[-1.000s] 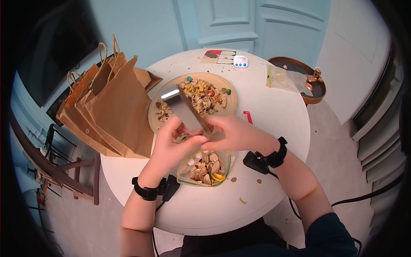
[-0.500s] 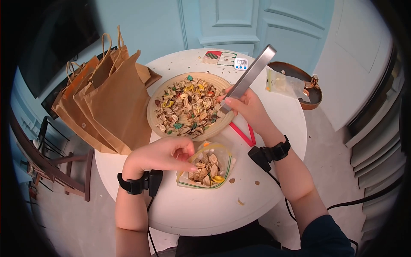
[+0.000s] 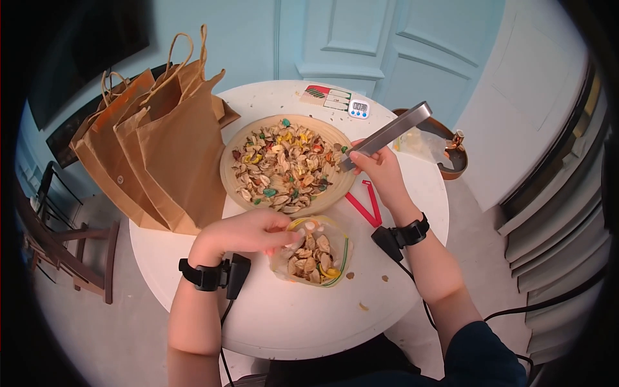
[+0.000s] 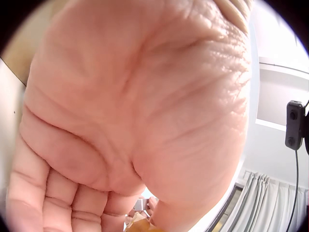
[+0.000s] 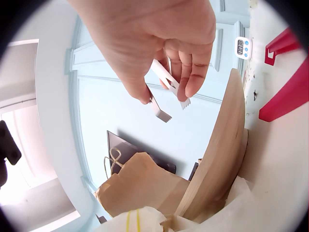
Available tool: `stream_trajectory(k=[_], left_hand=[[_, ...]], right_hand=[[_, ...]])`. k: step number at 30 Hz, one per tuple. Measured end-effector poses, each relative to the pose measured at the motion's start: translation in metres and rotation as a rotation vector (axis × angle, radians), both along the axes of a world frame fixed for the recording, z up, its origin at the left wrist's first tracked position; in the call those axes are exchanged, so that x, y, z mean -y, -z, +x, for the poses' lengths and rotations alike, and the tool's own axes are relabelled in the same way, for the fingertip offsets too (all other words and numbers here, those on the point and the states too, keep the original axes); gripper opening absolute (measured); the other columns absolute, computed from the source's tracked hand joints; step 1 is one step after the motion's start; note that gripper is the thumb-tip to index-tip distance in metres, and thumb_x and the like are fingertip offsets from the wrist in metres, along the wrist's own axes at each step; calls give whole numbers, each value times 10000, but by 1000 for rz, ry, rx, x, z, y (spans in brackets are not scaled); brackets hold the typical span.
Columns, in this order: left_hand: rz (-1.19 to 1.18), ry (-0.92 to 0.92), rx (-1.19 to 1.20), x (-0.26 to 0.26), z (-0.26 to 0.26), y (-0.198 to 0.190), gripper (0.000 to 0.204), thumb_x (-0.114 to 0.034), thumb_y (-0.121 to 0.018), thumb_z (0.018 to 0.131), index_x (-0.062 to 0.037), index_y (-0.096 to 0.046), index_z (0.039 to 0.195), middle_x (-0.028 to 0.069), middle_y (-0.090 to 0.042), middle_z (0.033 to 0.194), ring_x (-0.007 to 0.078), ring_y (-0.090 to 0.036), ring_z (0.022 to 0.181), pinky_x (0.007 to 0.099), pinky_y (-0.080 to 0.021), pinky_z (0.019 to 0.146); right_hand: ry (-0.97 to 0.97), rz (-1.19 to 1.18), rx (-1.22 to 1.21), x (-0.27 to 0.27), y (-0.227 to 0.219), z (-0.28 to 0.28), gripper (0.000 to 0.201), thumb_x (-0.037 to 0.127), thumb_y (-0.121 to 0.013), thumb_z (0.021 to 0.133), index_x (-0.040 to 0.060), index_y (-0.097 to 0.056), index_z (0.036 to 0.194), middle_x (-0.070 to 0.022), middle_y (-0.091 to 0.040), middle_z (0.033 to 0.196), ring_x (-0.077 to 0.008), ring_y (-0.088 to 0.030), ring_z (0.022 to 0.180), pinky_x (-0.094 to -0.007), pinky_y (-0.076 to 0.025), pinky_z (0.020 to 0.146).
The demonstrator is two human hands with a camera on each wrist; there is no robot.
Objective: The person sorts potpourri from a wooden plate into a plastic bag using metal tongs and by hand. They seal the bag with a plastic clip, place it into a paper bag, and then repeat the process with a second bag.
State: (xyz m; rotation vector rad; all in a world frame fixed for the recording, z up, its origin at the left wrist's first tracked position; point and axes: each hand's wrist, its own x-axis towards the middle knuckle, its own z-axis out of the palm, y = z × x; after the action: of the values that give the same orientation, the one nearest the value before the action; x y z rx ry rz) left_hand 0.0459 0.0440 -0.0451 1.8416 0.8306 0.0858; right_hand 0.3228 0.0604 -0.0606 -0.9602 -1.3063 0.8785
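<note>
A clear zip bag (image 3: 336, 255), holding dried petals and shavings (image 3: 313, 258), stands with its mouth up near the table's front. My left hand (image 3: 242, 233) is at its left rim, thumb and fingers pinching the edge; in the left wrist view the palm (image 4: 130, 106) hides most of the grip. Metal tongs (image 3: 390, 134) are held in my right hand (image 3: 385, 177) by the plate's right edge. In the right wrist view, the tongs' serrated tips (image 5: 164, 116) stand apart with nothing between them. A round wooden plate (image 3: 230, 187) bears a heap of mixed potpourri (image 3: 284, 164).
Brown paper bags (image 3: 174, 161) stand at the left, against the plate. A red folded strip (image 3: 365, 209) lies right of the plate. At the back are a timer (image 3: 358, 109) and a printed card (image 3: 327, 97). Another zip bag (image 3: 419, 143) overlaps a brown tray (image 3: 459, 169).
The hands have parted from around the tongs. My right hand has carried them right, and the tongs now lean lower; my left hand has moved down to the zip bag and grips its rim.
</note>
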Motion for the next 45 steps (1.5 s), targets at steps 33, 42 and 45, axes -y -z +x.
stream_trajectory(k=[33, 42, 45], left_hand=[[-17, 60, 18, -13, -4, 20, 476, -472, -554, 889, -12, -625, 787, 26, -585, 675, 101, -570, 633, 233, -472, 622], [-44, 60, 47, -13, -3, 22, 415, -401, -553, 917, -27, -578, 739, -22, -547, 673, 59, -544, 642, 210, -468, 618], [-47, 56, 43, -14, -2, 23, 411, -398, -554, 917, -32, -577, 732, -24, -547, 670, 58, -542, 639, 207, -466, 615]], right_hand=[[-7, -44, 848, -59, -7, -88, 327, 245, -707, 711, 5, -619, 916, -127, -654, 768, -241, -644, 711, -337, -498, 657], [-294, -145, 293, 43, -71, -62, 233, 77, -669, 819, 1, -563, 1012, -35, -629, 891, -78, -605, 734, -203, -482, 643], [-286, -223, 487, 68, -64, -57, 337, 74, -686, 797, -38, -580, 1096, -73, -682, 925, -78, -624, 802, -226, -509, 682]])
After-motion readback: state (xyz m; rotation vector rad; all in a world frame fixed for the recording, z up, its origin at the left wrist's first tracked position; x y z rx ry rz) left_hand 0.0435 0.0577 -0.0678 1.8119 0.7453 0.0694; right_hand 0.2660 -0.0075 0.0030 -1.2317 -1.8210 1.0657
